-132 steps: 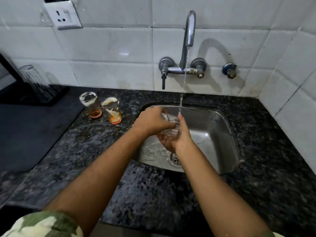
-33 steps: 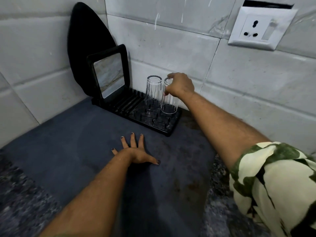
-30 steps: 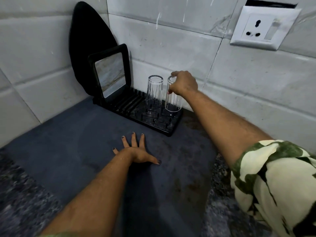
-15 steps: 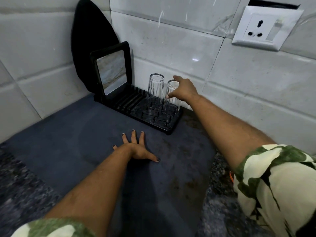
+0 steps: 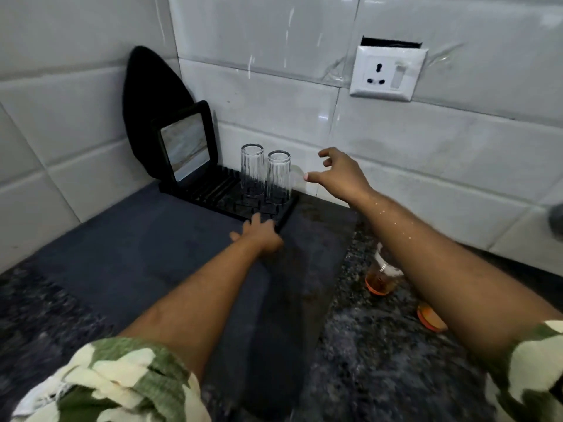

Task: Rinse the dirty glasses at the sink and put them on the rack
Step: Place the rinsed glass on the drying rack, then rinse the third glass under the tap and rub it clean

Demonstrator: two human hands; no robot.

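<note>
White-tiled corner, dark bench [image 5: 380, 360]. Two rinsed glasses [image 5: 277, 177] inverted on rack [image 5: 213, 196]; both your grips released, empty. Next: reach for dirty glass [image 5: 380, 277], rinse it.

Home kitchen — tiled wall [image 5: 274, 95], rack [image 5: 225, 199]

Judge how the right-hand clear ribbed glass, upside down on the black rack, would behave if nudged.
The right-hand clear ribbed glass is tall and narrow, so probably tippy. Freshly rinsed, likely slippery. It stands close beside the other glass, so may knock it.
</note>
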